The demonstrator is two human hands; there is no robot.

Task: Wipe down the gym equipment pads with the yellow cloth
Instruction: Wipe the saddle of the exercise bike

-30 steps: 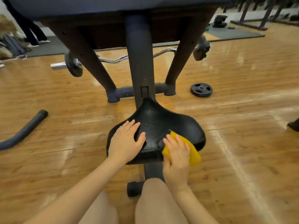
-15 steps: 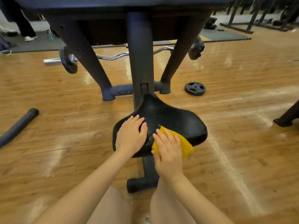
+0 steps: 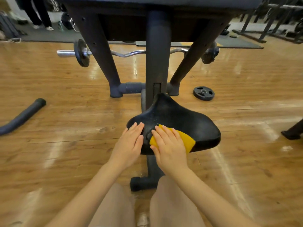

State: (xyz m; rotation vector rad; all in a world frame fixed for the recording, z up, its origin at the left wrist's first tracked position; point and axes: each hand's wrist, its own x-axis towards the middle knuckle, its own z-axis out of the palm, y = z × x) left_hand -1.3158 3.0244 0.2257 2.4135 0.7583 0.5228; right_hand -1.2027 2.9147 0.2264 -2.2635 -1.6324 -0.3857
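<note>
A black saddle-shaped seat pad (image 3: 183,118) sits on a dark post in front of my knees. The yellow cloth (image 3: 186,140) lies on the pad's near middle, with my right hand (image 3: 168,145) pressing flat on it, fingers straight. My left hand (image 3: 131,143) rests flat on the pad's near left edge, fingers straight, close beside the right. A large dark upper pad (image 3: 155,0) spans the top of the view, only its underside and front edge showing.
The machine's dark frame legs (image 3: 105,63) and centre post (image 3: 157,54) stand on a wooden floor. A curl barbell (image 3: 82,53) lies behind them and a loose weight plate (image 3: 203,93) to the right. A dark padded bar (image 3: 21,115) lies left. A person's legs (image 3: 39,15) stand at far left.
My right hand slid the yellow cloth leftward and farther onto the seat pad, from its right near edge to the middle. The left hand stayed on the pad's left edge.
</note>
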